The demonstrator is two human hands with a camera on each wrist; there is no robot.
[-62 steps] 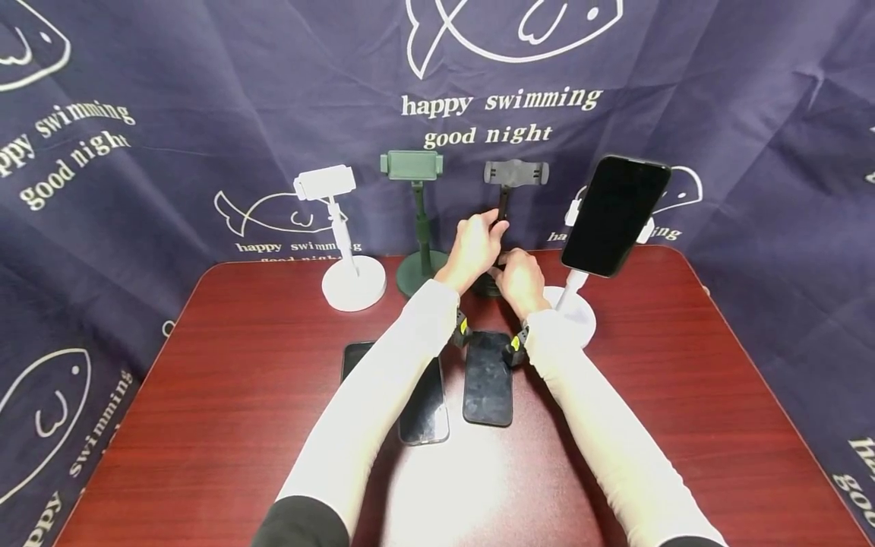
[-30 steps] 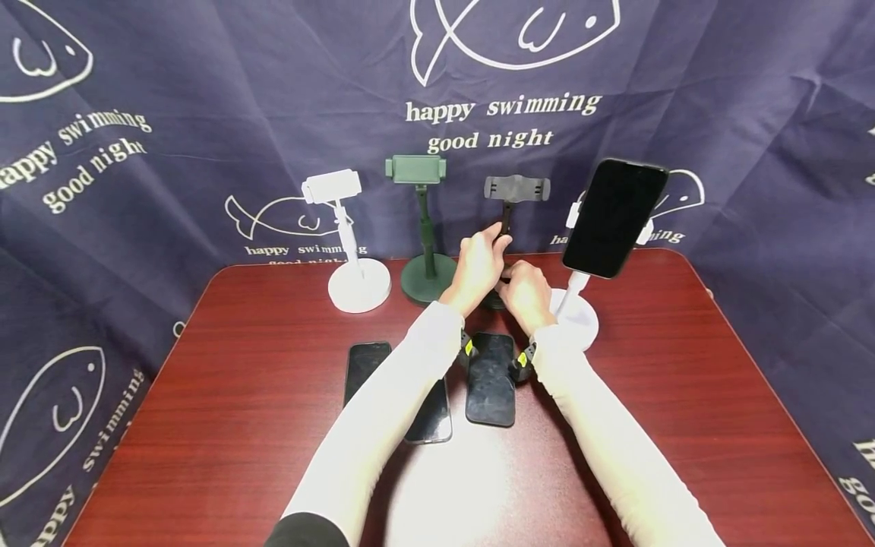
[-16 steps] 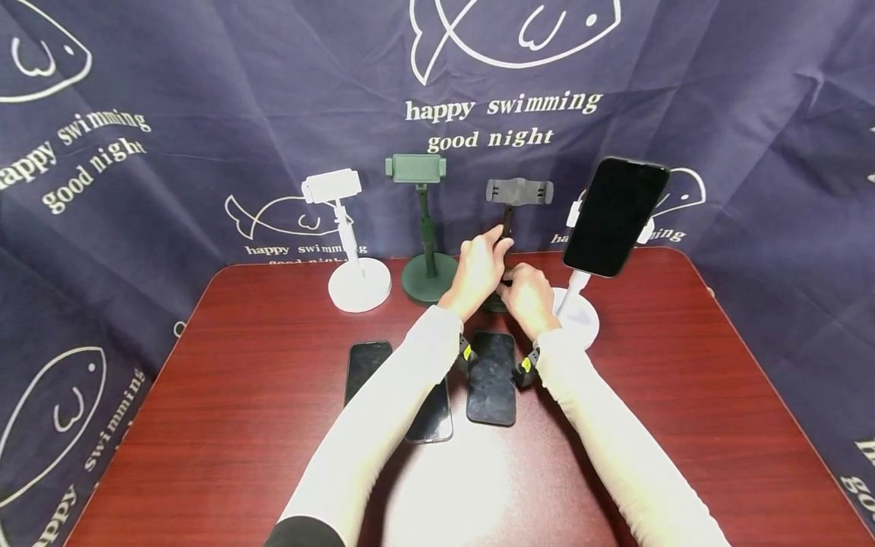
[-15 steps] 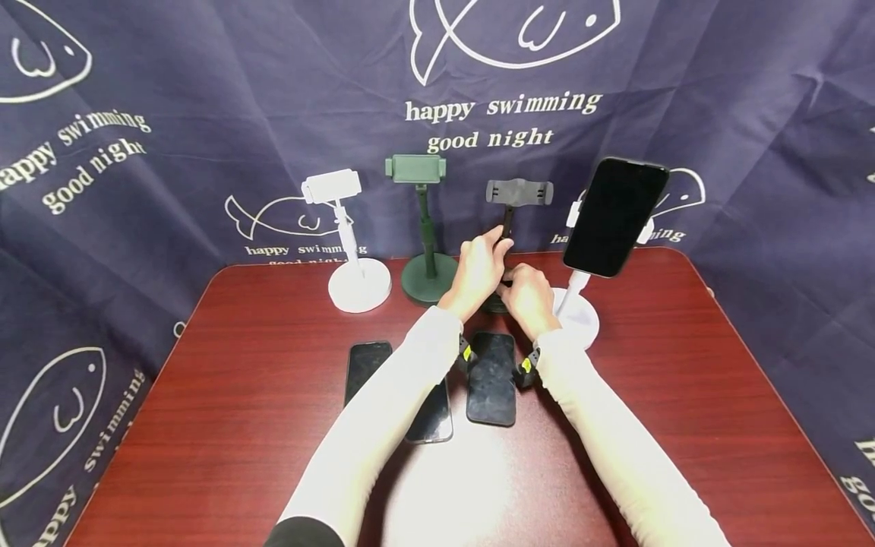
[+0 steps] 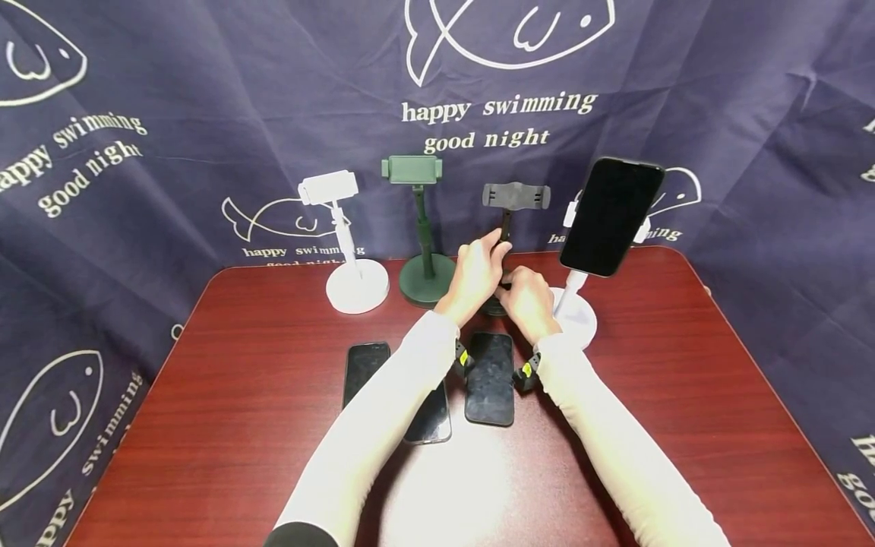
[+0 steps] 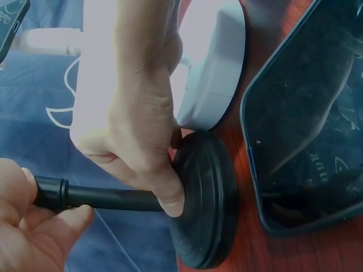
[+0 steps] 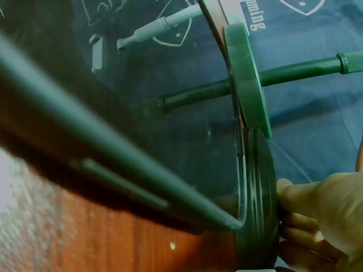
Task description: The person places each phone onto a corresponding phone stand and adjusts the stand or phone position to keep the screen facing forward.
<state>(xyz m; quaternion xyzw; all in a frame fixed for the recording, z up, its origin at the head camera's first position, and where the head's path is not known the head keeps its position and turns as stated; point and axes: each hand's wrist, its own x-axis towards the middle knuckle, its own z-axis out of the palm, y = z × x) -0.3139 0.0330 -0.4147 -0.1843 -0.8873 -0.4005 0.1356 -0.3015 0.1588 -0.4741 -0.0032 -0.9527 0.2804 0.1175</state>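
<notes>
A black phone stand with a grey clamp [image 5: 516,196] on top stands at the back of the table. My left hand [image 5: 473,273] grips its pole; in the left wrist view the thumb and fingers are around the collar [image 6: 51,194]. Lower down, my right hand [image 5: 528,296] holds the stand where the pole meets the round black base [image 6: 204,204]. The right wrist view shows that hand's thumb and fingers against the base's upper face [image 7: 266,192]. Nothing sits in the grey clamp. A dark phone [image 5: 489,380] lies flat on the table between my wrists.
A white stand [image 5: 357,287] and a green stand [image 5: 427,279] are to the left, their clamps bare. On the right, another white stand [image 5: 576,315] bears a tilted black phone [image 5: 611,216]. Two phones [image 5: 367,365] lie partly hidden beneath my left arm on the red-brown table [image 5: 260,425].
Over the two seconds the black stand has shifted slightly nearer the front, with both hands moving along on it. Its grey clamp shows lower in the view. The phones have not moved.
</notes>
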